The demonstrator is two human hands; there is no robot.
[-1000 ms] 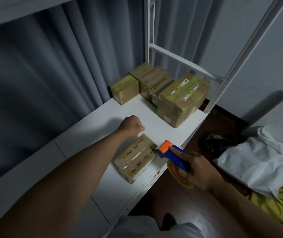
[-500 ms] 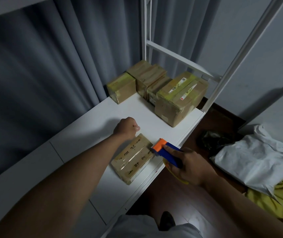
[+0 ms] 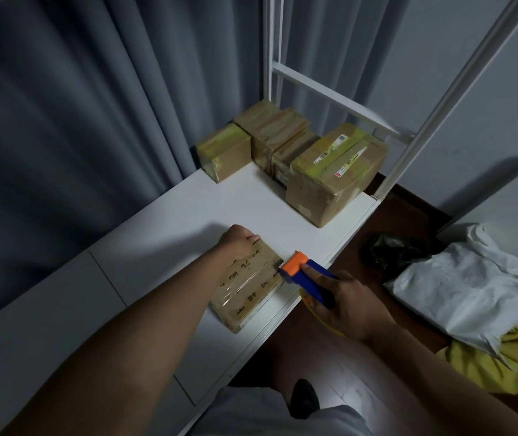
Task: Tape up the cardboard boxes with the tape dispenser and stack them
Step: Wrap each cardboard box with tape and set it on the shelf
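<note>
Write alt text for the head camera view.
A person's right hand presses a blue and orange tape dispenser against a flat cardboard box on a white table, the left hand gripping its far end. More taped boxes sit at the table's far end.

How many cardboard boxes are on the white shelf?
5: one under the left hand at the front; four at the back: left, middle, behind it, right. More may be hidden.

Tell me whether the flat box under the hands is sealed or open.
Sealed: glossy clear tape covers the flat box's top, flaps down; the tape dispenser meets its right edge.
</note>
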